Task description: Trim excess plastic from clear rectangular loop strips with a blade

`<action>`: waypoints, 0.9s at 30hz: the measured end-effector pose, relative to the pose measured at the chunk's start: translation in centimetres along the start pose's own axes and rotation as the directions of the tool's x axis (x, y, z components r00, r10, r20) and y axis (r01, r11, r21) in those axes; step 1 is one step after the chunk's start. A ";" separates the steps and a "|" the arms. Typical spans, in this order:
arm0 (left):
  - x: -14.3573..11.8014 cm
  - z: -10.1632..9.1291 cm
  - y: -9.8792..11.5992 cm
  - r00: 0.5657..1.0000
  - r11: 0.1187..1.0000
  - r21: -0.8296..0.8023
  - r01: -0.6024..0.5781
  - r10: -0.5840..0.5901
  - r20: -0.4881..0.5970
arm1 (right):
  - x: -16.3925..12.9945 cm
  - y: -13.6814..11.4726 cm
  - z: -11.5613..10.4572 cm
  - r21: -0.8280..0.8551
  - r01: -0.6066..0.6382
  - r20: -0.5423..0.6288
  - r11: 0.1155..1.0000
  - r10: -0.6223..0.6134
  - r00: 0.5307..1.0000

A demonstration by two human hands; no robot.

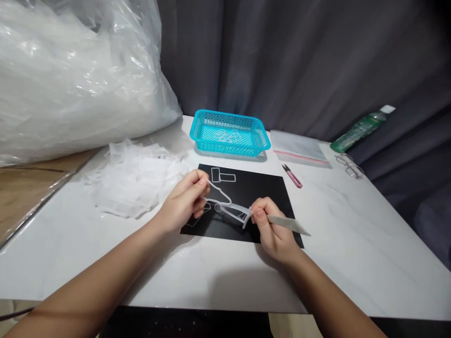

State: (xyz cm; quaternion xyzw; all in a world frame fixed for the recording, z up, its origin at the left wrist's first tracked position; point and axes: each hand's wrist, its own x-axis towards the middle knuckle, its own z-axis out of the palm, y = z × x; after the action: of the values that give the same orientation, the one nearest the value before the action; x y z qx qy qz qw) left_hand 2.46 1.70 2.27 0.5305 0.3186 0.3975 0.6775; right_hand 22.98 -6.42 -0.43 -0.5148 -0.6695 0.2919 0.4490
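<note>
Two bare hands work over one black mat [253, 185] near the middle of the white tabletop [352, 263]. The left hand [188, 195], above the mat's left edge, pinches a thin strip of a white piece [234, 211] between thumb and fingers. The right hand [273, 227], by the mat's near right corner, is closed around one flat grey tool [289, 224], its fingertips also gripping the piece's other end. The piece spans the gap between the hands over the mat; whether it is one part or several joined, I cannot tell.

Two white outlines [219, 177] lie touching at the mat's far left corner; more show by the left hand, partly hidden.

One blue basket [227, 149] sits at the tabletop's back edge with small white pieces inside, too fine to count. Toward the left edge lies one pile [134, 180] of white sheets, uncountable. One big clear bag [81, 80], stuffed with white material, bulges over the back left corner.

Right of the basket are flat clear bags [301, 149], number unclear, and one pink snips [293, 177]. One green bottle [362, 130] and one pair of glasses [350, 166] are by the back right corner.
</note>
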 end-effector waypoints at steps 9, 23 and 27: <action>-0.6 -0.3 0.0 0.963 0.864 0.501 -0.058 -0.083 0.255 | 0.7 0.3 0.2 0.329 -0.061 -0.220 0.942 0.140 0.965; -0.4 -1.0 0.1 0.762 0.905 0.119 0.409 -0.410 0.501 | 2.4 -0.7 -1.1 0.758 -0.097 -0.287 0.644 0.464 0.838; -1.0 -0.9 -0.4 0.664 0.924 0.045 0.379 -0.305 0.682 | 2.4 -0.2 -1.1 0.708 -0.111 -0.304 0.697 0.442 0.844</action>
State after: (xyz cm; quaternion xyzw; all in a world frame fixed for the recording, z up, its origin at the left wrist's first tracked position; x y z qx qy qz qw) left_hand 1.28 1.17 1.70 0.5340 0.1230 0.0577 0.8345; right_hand 23.68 -4.31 0.92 -0.4705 -0.3085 0.4490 0.6941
